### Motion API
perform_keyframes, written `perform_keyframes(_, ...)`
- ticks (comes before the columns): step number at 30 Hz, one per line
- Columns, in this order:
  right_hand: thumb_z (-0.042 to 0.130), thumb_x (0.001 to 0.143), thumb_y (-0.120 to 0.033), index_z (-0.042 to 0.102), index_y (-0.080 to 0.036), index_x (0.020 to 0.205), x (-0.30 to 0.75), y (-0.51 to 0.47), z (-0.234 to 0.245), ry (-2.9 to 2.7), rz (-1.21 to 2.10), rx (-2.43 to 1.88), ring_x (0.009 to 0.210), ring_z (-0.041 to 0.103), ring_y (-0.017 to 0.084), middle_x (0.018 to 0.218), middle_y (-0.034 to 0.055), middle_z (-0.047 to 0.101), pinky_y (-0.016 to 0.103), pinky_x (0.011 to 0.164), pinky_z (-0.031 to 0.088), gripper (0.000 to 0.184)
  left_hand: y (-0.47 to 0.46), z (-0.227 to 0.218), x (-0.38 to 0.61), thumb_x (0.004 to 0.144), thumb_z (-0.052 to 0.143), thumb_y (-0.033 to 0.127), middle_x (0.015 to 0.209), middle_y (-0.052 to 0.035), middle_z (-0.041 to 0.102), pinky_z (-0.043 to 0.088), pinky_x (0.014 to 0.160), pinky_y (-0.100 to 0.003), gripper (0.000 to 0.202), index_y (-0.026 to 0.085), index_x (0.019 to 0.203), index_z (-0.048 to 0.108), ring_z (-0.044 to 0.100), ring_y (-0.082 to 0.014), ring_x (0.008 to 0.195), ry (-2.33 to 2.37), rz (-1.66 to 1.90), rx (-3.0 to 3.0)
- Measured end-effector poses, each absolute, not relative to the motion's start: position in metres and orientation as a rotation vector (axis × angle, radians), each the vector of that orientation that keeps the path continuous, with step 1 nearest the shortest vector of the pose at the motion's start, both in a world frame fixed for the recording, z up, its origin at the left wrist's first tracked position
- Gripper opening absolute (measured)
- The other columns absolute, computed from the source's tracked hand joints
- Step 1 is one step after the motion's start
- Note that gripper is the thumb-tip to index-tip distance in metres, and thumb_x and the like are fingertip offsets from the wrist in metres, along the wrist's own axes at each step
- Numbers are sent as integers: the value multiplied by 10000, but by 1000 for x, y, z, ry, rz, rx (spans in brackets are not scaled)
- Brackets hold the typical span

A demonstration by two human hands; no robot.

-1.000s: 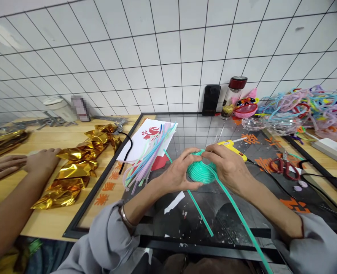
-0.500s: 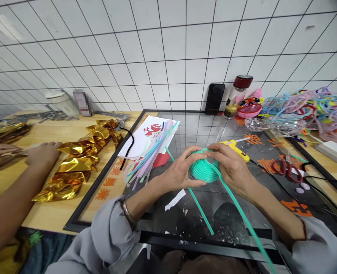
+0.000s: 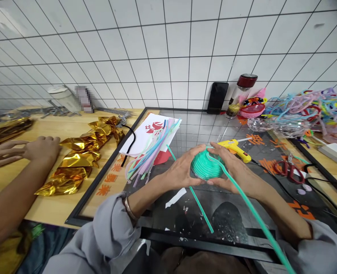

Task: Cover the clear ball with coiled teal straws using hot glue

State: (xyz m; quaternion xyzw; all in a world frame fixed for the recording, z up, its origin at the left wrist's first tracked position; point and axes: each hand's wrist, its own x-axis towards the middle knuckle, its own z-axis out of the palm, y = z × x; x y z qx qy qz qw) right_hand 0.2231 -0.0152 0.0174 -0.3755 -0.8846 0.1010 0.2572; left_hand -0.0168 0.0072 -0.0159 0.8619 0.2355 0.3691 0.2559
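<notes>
Between my two hands is a rounded, ridged dome of coiled green strip (image 3: 205, 166). My left hand (image 3: 182, 166) wraps its left side, thumb below and fingers over the top. On the other side my right hand (image 3: 234, 167) closes round it, with the thumb along the lower edge. From the top of the dome a long green strip (image 3: 251, 209) runs down to the right, past my right wrist and out of the frame. Another green strip (image 3: 202, 209) lies on the dark table mat below my left hand.
A yellow glue gun (image 3: 237, 148) lies just beyond my right hand, with red-handled scissors (image 3: 288, 170) farther right. Pastel strips (image 3: 151, 148) rest on white paper (image 3: 140, 136). Gold foil (image 3: 77, 156) and another person's hands (image 3: 41, 152) are at left. A phone (image 3: 217, 97) leans on the wall.
My right thumb has come down under the dome's lower edge, and more of the dome's face shows between my hands. The other person's hands have shifted slightly.
</notes>
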Motion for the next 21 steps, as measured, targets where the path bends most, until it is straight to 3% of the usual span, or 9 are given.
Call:
perform_keyframes(3,791,758,-559,349,-222,1485,219,-12,7,-2321,351,-1062,1446,426,410,1564,237,413,621,1100,442,915,9,-20,-14,788,827,379,1624,-173,344,348,1233,-589,1043,301,1585,159,355,-367,1518,594,1046,2343)
perform_keyframes(11,849,666,-531,544,-229,1340,208,-9,1,-1975,506,-1115,1299,564,370,1373,153,602,587,1090,453,799,9,-21,-11,786,822,448,1580,-194,348,352,1196,-648,978,305,1543,220,291,-381,1538,652,1252,2347)
perform_keyframes(18,865,587,-612,539,-227,1245,200,-13,6,-1482,1072,-1172,1202,600,338,1285,136,635,535,1041,479,829,7,-25,-9,615,890,600,1640,-210,202,241,1228,-694,1218,301,1550,168,195,-439,1554,699,1308,2262)
perform_keyframes(21,864,570,-622,507,-244,1220,194,-16,3,-1363,1180,-1135,1155,613,313,1239,111,640,492,992,513,833,2,-26,-6,584,931,542,1628,-203,246,294,1229,-653,1295,284,1562,122,281,-418,1528,777,1221,2113)
